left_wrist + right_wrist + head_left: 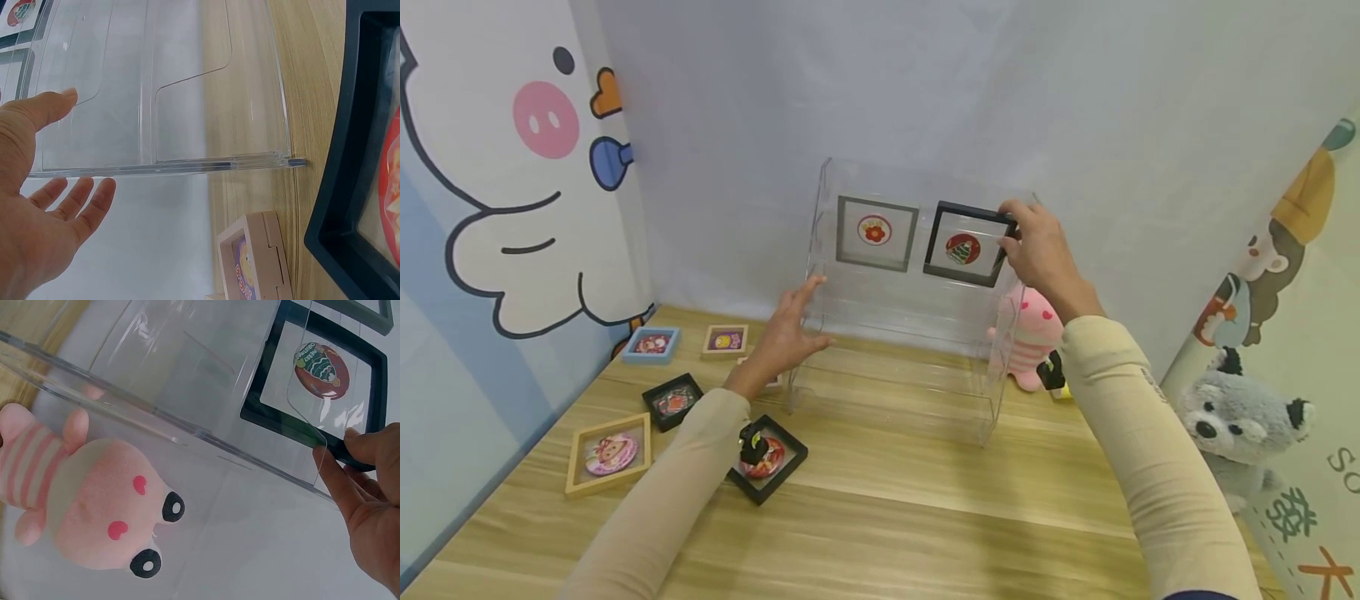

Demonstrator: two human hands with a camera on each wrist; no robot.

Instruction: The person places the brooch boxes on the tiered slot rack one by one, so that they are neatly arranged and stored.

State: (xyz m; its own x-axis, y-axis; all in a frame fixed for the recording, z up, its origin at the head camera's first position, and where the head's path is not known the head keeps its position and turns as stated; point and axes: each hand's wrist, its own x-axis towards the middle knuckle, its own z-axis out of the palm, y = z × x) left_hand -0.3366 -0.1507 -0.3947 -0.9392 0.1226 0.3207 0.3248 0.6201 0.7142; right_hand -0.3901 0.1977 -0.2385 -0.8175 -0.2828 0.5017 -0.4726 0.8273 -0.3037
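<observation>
My right hand [1039, 252] pinches the right edge of a black square frame [964, 248] holding a round Christmas tree badge. The frame is on the upper part of a clear acrylic display stand [880, 408], slightly tilted. To its left on the stand is a grey frame [877, 233] with a red flower badge. My left hand [784, 335] is beside the stand's left side panel, thumb and fingers spread, holding nothing. In the left wrist view, the thumb [53, 107] and fingers lie on either side of that panel's edge; contact cannot be told.
Left on the wooden table [880, 517] lie several framed badges, including a blue frame [652, 345], a wooden frame [610, 454] and a black frame [767, 458]. A pink plush toy [106, 500] sits behind the stand's right side. A grey plush dog [1240, 417] is at far right.
</observation>
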